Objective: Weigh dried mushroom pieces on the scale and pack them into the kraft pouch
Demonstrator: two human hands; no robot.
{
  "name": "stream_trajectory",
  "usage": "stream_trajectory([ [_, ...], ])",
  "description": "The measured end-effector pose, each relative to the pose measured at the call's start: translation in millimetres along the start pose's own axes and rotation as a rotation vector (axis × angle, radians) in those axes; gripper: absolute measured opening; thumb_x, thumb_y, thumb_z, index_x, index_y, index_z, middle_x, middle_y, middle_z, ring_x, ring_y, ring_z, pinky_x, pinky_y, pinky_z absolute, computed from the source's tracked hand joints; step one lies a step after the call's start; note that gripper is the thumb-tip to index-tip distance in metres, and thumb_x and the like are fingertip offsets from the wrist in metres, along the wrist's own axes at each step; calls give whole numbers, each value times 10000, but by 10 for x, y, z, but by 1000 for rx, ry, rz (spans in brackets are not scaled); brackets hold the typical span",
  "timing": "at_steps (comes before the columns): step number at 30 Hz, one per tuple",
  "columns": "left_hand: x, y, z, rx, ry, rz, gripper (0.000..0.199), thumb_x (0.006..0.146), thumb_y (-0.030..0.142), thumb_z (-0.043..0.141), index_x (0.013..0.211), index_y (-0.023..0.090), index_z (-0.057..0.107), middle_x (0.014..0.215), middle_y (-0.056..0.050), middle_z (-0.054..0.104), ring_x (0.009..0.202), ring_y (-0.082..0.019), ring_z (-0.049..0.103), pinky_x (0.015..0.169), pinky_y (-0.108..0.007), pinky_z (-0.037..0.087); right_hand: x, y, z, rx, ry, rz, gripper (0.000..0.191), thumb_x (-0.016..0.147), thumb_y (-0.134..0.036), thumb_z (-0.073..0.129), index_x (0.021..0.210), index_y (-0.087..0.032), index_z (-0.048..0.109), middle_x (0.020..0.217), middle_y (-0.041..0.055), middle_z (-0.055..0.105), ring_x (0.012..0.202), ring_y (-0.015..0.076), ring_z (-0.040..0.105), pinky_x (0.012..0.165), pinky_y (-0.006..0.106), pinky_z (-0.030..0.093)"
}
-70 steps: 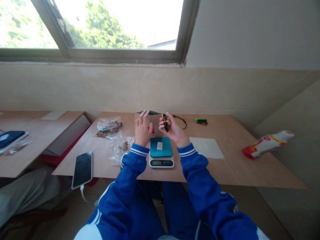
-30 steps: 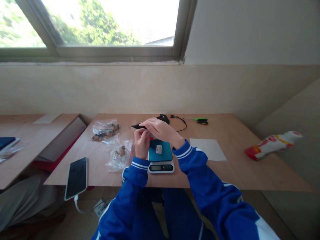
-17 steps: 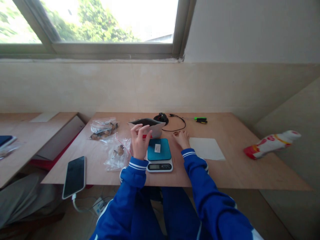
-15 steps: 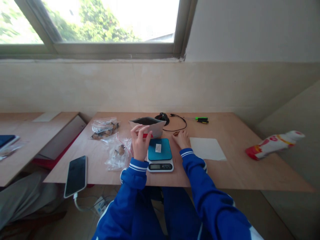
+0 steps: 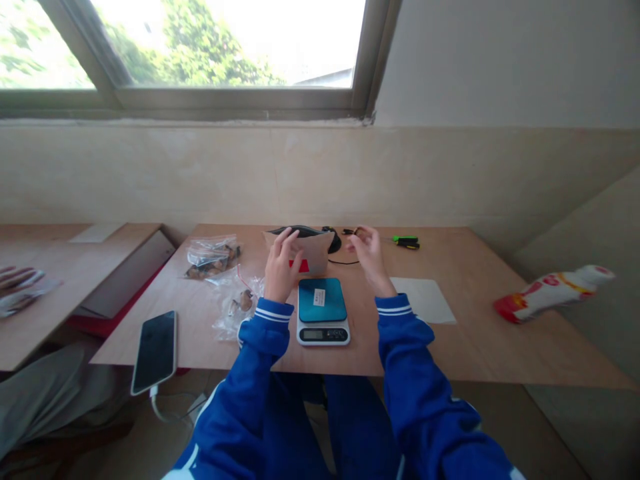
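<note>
A kraft paper bag [image 5: 317, 250] with a dark open mouth and a red patch stands at the back of the desk. My left hand [image 5: 281, 270] is in front of its left side, fingers apart, with nothing visible in them; whether they touch the paper I cannot tell. To the right of the bag, my right hand [image 5: 371, 257] is raised and closed in a pinch around a small dark brown piece [image 5: 356, 231], whose kind is unclear. Between my forearms sits a kitchen scale [image 5: 323, 300] with a blue-green top; its display is unreadable.
Clear plastic bags, one with brown pieces [image 5: 213, 257], one crumpled [image 5: 243, 303], lie left. A phone [image 5: 155, 352] on a cable overhangs the front edge. Right are white paper [image 5: 425, 300], screwdrivers [image 5: 407, 243] and a bottle [image 5: 550, 293]. A co-worker's hand [image 5: 17, 280] appears far left.
My right hand has lifted off the desk with the small brown piece, up beside the bag. My left hand has shifted slightly up. A co-worker's hand has come into view far left.
</note>
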State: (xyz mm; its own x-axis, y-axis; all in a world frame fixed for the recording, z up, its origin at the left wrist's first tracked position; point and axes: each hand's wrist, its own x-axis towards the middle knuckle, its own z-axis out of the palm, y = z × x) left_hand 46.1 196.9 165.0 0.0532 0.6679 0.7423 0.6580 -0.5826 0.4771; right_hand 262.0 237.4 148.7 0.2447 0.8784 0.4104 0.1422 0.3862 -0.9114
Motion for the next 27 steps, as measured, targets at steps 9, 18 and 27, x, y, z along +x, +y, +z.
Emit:
stream_trajectory([
  [9,-320,29,53,84,164,-25,232,914,250,521,1112,223,640,1199,-94,464,988,-167,560,887,-338,508,96,-1011,535,-129,-815,-390,323,816,-81,495,1065,-174,679,1063,59,664,997,160,617,881,308,508],
  [18,-497,43,-14,96,216,-113,282,900,285,538,1172,240,603,1142,-89,424,1014,-182,531,903,-360,481,-67,-1049,433,-286,-723,-480,438,793,-25,416,1094,-213,672,1082,52,632,1036,179,595,870,319,501],
  [27,-859,-464,-184,669,85,-864,570,776,396,593,1219,64,458,1233,-269,445,1142,-419,462,898,-581,382,-276,-789,313,-442,-538,-488,355,843,-64,436,1119,-149,642,1127,109,647,1124,228,548,1023,411,418],
])
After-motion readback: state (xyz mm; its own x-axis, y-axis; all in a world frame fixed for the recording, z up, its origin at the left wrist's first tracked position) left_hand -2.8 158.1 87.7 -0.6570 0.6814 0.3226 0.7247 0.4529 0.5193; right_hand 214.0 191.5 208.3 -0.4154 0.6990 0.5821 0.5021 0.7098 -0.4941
